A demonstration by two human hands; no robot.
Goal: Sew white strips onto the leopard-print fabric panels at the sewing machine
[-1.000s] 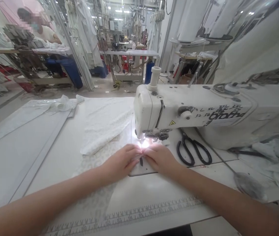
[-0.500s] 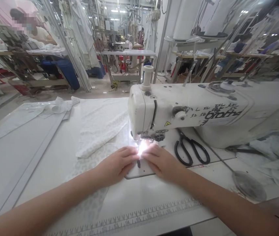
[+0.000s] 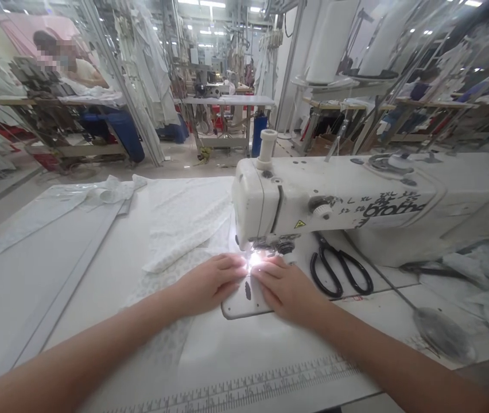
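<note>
Having thin white fabric with a faint mottled pattern point(image 3: 188, 223) spread just left of the needle area, running nearward beneath the left forearm. Resting the bare left hand point(image 3: 216, 281) low over that fabric, fingers bent together and pointing right. Placing the bare right hand point(image 3: 285, 284) opposite, fingers close together and pointing far and left, tips near those of the other hand. Cannot tell either grip, pinching or merely pressing, because of the white glare at the fingertips. Showing between both hands a pale, round-cornered metal bed plate point(image 3: 236, 308) with a dark oblong mark. Rising just beyond, with a bright light beneath its head, a bulky off-white sewing machine point(image 3: 334, 201), marked with black lettering and reaching to the far right. Lying right of the right hand, black-handled metal scissors point(image 3: 338, 252), loops toward the near side. Seeing farther right a blurred grey oval piece point(image 3: 445, 335) at the end of a thin rod, and crumpled whitish cloth point(image 3: 481, 275). Running along the near edge of the smooth white tabletop point(image 3: 218, 350), black printed ruler markings point(image 3: 244, 390). Lying at the table's far left, pale patterned cloth pieces point(image 3: 107, 192). Standing beyond at far right, a tall white thread cone point(image 3: 330, 43); sitting at far left, another person point(image 3: 87, 71) behind a workbench.
</note>
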